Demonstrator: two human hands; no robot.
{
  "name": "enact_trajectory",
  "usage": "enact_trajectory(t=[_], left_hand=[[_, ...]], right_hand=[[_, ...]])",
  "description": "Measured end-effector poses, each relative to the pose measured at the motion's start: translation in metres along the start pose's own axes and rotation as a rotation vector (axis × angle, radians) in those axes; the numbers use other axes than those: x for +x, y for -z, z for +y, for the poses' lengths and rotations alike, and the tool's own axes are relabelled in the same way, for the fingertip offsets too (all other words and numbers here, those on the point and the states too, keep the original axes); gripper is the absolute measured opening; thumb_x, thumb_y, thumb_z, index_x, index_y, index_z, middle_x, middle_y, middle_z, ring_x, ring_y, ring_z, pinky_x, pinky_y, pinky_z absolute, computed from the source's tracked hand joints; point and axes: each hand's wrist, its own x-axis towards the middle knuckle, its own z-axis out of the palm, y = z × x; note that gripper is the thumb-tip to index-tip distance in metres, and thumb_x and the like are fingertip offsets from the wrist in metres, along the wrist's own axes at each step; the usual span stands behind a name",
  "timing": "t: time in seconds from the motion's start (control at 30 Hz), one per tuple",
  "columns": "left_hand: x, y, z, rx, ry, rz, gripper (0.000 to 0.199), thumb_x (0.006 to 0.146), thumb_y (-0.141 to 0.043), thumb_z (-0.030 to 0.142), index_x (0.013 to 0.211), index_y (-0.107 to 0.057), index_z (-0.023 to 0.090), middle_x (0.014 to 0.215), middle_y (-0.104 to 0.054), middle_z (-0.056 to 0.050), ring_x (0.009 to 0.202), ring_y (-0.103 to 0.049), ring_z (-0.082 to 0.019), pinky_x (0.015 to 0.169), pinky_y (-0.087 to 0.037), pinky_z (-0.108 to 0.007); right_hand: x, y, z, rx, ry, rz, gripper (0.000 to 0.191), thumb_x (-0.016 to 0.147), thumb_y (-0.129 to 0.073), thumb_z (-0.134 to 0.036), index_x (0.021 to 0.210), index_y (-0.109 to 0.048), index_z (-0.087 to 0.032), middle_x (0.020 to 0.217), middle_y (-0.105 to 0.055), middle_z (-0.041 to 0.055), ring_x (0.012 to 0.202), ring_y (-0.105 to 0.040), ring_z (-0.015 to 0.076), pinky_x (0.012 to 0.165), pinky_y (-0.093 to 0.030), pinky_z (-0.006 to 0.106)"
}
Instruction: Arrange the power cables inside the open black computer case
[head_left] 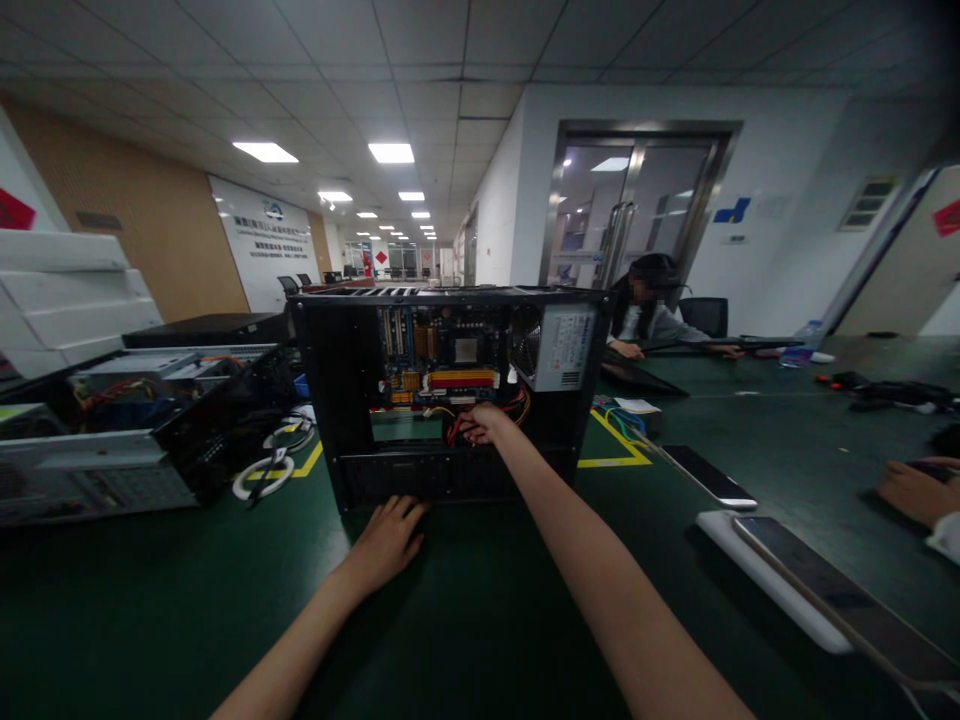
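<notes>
A black computer case (420, 478) stands on the green table with its side facing me uncovered. Inside it show a motherboard (442, 345) and, at the upper right, a silver power supply (562, 345). My right hand (480, 425) reaches into the lower part of the case, its fingers closed around a bundle of red and black power cables (454, 432); the fingertips are partly hidden. At the case's lower front edge, my left hand (388, 545) rests on the tabletop, fingers stretched out and touching or nearly touching the case, with nothing in them.
Another opened computer case (112, 465) lies at the left beside coiled white cables (264, 475). Phones (709, 475) and a white box (772, 580) are at the right. A co-worker (649, 310) sits behind; another person's hand (915, 490) shows at the right edge.
</notes>
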Motion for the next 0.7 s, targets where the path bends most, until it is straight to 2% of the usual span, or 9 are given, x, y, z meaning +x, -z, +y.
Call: enact_trajectory(t=[0.1,0.23,0.47,0.57,0.7], left_hand=[[-0.001,0.000,0.000,-0.003,-0.006,0.006,0.041,0.077,-0.040,0.023,0.117,-0.034,0.026,0.114,-0.041,-0.005,0.104,-0.037,-0.021,0.085,-0.033,-0.037],[-0.001,0.003,0.001,-0.009,0.001,-0.014,0.041,0.078,-0.040,0.024,0.118,-0.034,0.026,0.115,-0.041,-0.005,0.105,-0.037,-0.022,0.085,-0.033,-0.037],[-0.001,0.002,0.001,-0.014,0.013,-0.024,0.041,0.078,-0.040,0.025,0.118,-0.033,0.026,0.115,-0.041,-0.005,0.105,-0.037,-0.022,0.086,-0.033,-0.039],[0.000,0.000,-0.001,-0.016,0.014,-0.019,0.040,0.078,-0.040,0.025,0.118,-0.034,0.026,0.114,-0.041,-0.005,0.105,-0.037,-0.022,0.086,-0.033,-0.039],[-0.001,-0.001,0.000,-0.025,0.014,-0.017,0.040,0.078,-0.040,0.024,0.118,-0.035,0.026,0.114,-0.041,-0.005,0.104,-0.037,-0.022,0.086,-0.032,-0.038]], right_hand=[[0.000,-0.002,0.000,-0.040,0.011,0.083,0.006,0.080,-0.038,-0.015,0.078,-0.044,-0.014,0.050,-0.050,-0.0017,0.035,-0.044,0.0049,0.039,-0.035,0.016],[-0.007,-0.003,-0.003,-0.090,0.105,0.231,0.010,0.079,-0.037,-0.014,0.086,-0.045,-0.014,0.046,-0.048,-0.0038,0.031,-0.039,0.0039,0.035,-0.034,0.016],[-0.016,0.011,0.005,-0.186,0.308,0.283,0.006,0.074,-0.043,-0.012,0.076,-0.049,-0.014,0.052,-0.051,-0.0006,0.033,-0.042,0.0050,0.035,-0.034,0.017],[-0.020,0.027,0.012,-0.322,0.424,0.372,0.006,0.071,-0.046,-0.010,0.071,-0.050,-0.015,0.056,-0.054,0.0007,0.040,-0.046,0.0064,0.041,-0.035,0.018],[-0.041,0.045,0.020,-0.627,0.547,0.503,0.008,0.071,-0.047,-0.012,0.069,-0.053,-0.017,0.069,-0.058,0.0047,0.064,-0.055,0.0130,0.056,-0.037,0.021]])
